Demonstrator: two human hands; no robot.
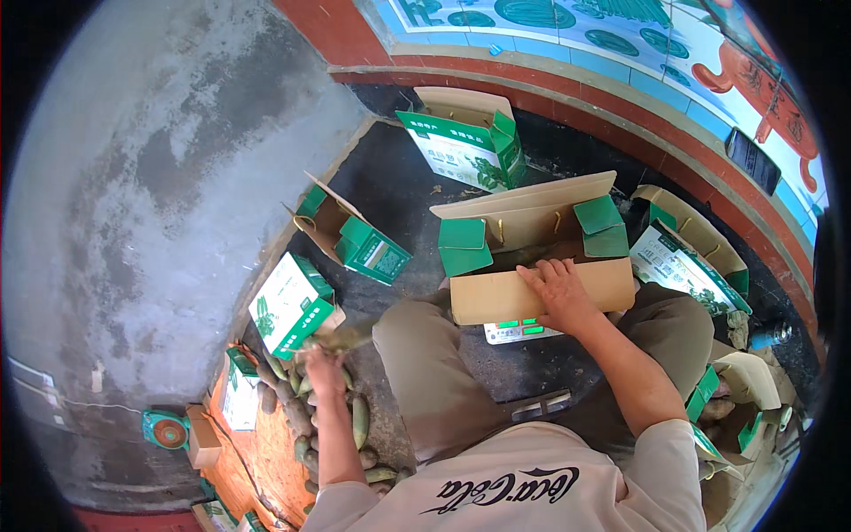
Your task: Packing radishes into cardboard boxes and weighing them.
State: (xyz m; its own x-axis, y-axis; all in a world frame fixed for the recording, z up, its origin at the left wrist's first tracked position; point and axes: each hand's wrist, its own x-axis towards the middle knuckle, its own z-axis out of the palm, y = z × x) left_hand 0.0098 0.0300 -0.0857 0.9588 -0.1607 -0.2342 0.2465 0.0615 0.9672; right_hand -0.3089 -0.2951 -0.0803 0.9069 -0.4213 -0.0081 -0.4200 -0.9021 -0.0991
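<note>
My left hand (324,372) is closed round a long greenish-brown vegetable (350,339), smeared by motion, whose exact kind I cannot tell. Below and around that hand lies a heap of long green and brown vegetables (361,418). In front of me stands an open green and tan carton (465,246), its inside mostly in shadow. My right hand (560,294) holds the carton's near flap (487,297), fingers hooked over its upper edge. Partly hidden under the carton is a white digital scale (532,336) with lit green displays, between my knees.
Green and white cartons stand around: one at the back (456,146), an open one (350,232) and another (292,306) at left, one at right (683,257), and one holding vegetables (722,408) near my right side. A small green fan (166,430) is far left.
</note>
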